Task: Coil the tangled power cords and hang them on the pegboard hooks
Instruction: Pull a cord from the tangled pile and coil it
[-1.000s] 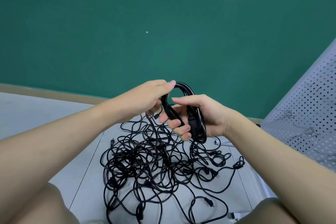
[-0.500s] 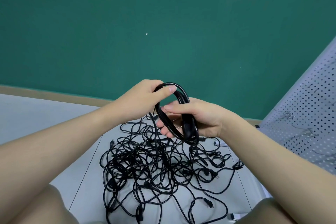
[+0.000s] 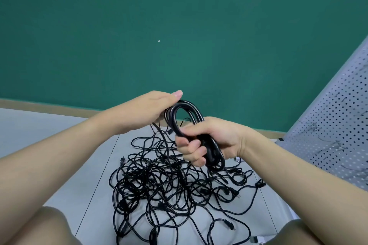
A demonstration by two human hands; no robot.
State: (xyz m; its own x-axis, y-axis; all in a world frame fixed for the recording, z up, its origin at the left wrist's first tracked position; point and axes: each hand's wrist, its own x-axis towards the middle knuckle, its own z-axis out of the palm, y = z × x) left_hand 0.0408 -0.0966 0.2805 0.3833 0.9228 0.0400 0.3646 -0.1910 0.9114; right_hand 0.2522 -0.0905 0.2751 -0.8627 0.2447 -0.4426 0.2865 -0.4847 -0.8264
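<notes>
I hold a black coiled power cord (image 3: pixel 191 111) up in front of me, above the floor. My right hand (image 3: pixel 207 141) grips the lower part of the coil, fingers curled round the bundled loops. My left hand (image 3: pixel 153 108) holds the coil's upper left side, thumb on top of the loop. A strand runs down from the coil into the tangled pile of black cords (image 3: pixel 169 187) on the floor between my knees. A white pegboard (image 3: pixel 330 135) with wire hooks (image 3: pixel 336 143) leans at the right.
A green wall (image 3: pixel 179 36) rises behind the pile, with a tan baseboard (image 3: pixel 49 106) along its foot. The floor is grey tile (image 3: pixel 59 155). My knees show at the bottom left and bottom right corners.
The coil has turned more upright and open toward me. My right hand has shifted lower on it and closed tighter, while my left hand moved to the upper left side.
</notes>
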